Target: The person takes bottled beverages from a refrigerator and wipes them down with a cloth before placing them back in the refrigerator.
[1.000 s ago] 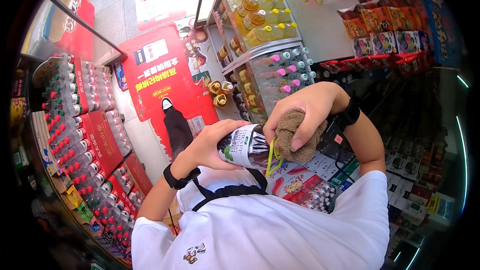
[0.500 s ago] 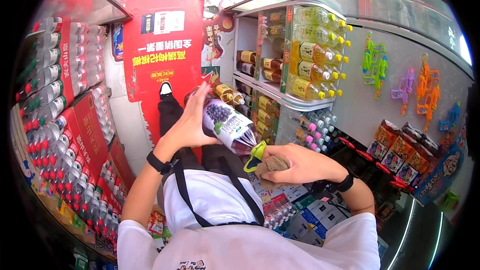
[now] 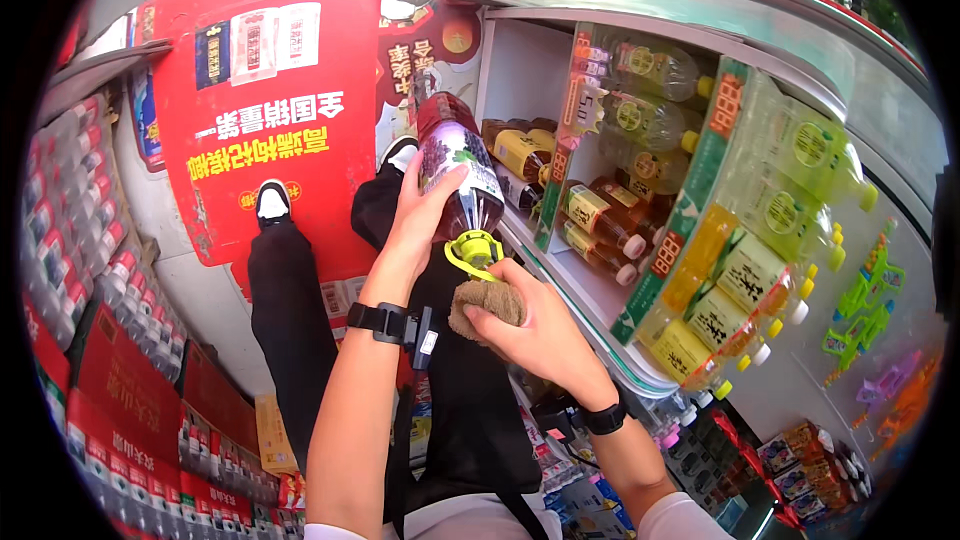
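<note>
The drink shelf [image 3: 522, 65] now fills more of the upper right. The purple-labelled bottle [image 3: 465, 170], swung nearer vertical at upper centre, lies within the left hand's [image 3: 425, 210] curled grip; below its cap, the right hand [image 3: 525, 322] clutches a brown cloth [image 3: 485, 302].

White sleeves [image 3: 685, 520], black trousers [image 3: 290, 290], black straps [image 3: 522, 515], black-and-white shoes [image 3: 272, 202], black wristbands [image 3: 376, 319] with small boxy modules [image 3: 421, 340]

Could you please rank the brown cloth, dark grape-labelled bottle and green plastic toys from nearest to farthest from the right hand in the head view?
1. Brown cloth: in the right hand.
2. Dark grape-labelled bottle: ahead, in the left hand.
3. Green plastic toys: right, on grey panel.
</note>
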